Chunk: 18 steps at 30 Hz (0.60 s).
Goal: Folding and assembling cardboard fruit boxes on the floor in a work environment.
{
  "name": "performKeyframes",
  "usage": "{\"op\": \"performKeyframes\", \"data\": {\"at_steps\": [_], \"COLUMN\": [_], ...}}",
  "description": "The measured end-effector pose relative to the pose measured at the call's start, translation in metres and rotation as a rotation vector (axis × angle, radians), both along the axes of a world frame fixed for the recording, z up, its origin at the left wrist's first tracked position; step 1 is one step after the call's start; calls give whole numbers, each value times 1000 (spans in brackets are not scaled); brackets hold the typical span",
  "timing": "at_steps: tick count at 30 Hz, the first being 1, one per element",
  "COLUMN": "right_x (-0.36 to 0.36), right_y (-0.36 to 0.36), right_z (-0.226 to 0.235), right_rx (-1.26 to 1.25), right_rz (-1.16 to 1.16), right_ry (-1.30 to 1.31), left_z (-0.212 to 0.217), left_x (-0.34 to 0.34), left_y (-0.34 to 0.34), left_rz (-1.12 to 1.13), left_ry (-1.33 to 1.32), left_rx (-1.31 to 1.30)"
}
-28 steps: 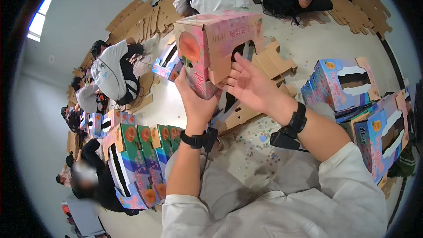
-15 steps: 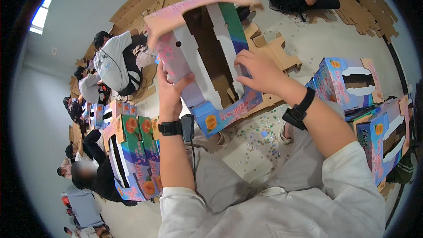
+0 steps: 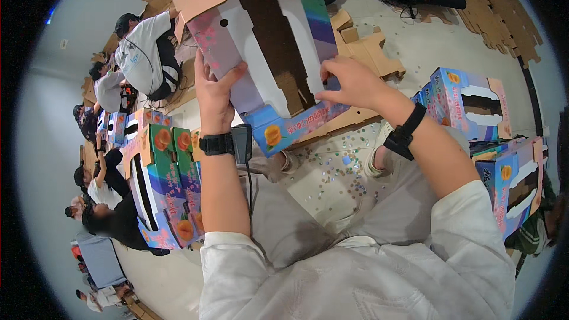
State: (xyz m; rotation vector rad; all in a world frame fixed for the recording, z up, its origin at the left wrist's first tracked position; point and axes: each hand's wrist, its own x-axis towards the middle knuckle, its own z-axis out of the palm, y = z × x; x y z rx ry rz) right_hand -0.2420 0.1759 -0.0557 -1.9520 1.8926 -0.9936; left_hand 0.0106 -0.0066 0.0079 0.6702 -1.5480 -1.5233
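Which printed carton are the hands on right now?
The top-centre carton, between the left hand and right hand; the left-side cartons and right-side cartons stand apart from both hands.

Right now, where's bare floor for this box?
Bare floor shows between the right boxes and wall cardboard, and lower left beside the left sleeve. Crowded: flat cardboard by the held box, scraps between the shoes, boxes at left.

We are gripping a printed carton [image 3: 244,53] by its left side with our left fingers [image 3: 203,64], while our right fingers [image 3: 339,66] are curving at its opposite edge. Below the fingers, small bits [image 3: 347,160] are littering the floor [image 3: 314,204]; right of the fingers, similar cartons [image 3: 446,105] are standing.
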Motion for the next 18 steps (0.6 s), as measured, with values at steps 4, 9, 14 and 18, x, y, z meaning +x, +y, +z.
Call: {"op": "performKeyframes", "data": {"at_steps": [4, 9, 14, 18], "right_x": [0, 16, 78, 91], "right_y": [-2, 2, -1, -9], "right_z": [5, 27, 18, 6], "right_rx": [102, 88, -209, -164], "right_rz": [21, -125, 74, 107], "right_ry": [105, 277, -75, 15], "left_z": [2, 3, -8, -12], "left_x": [-1, -18, -43, -48], "left_y": [-2, 14, 41, 46], "left_rz": [113, 182, 202, 234], "left_ry": [26, -68, -23, 4], "left_rx": [-75, -85, -237, -249]}}
